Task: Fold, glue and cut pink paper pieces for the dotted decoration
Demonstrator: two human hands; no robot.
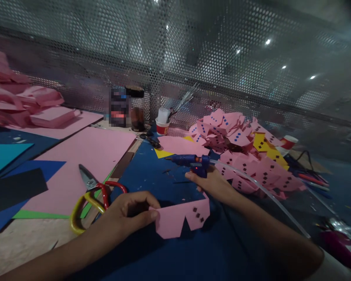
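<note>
In the head view, the left hand (140, 210) had its thumb and fingers pinched on the left end of the pink paper cutout with a triangular notch (172, 222), which was held up over the blue bench (128, 265). The right hand (207, 181) was clamped around the dark-blue plastic glue gun (187, 160), its nozzle pointing left, clear of the cutout. The cutout's shaping looked finished: its outline and notch were cut, and three dark diamonds marked its right part, while its left part showed none. No glue could be made out on it, so the gluing was probably yet to be done; whether its raised right corner touched the right hand could not be told. To the right lay a heap of pink paper pieces with dark and blue diamonds (236, 134), apparently a batch well advanced, with a yellow paper piece with dark diamonds (261, 144) among them. Metal scissors with red and yellow handles (90, 184) lay just beyond the left forearm, on the large pink paper sheet (76, 152), crowding that side. A clear flexible rod (266, 191) trailed from the gun's back alongside the right forearm, where it might snag.
</note>
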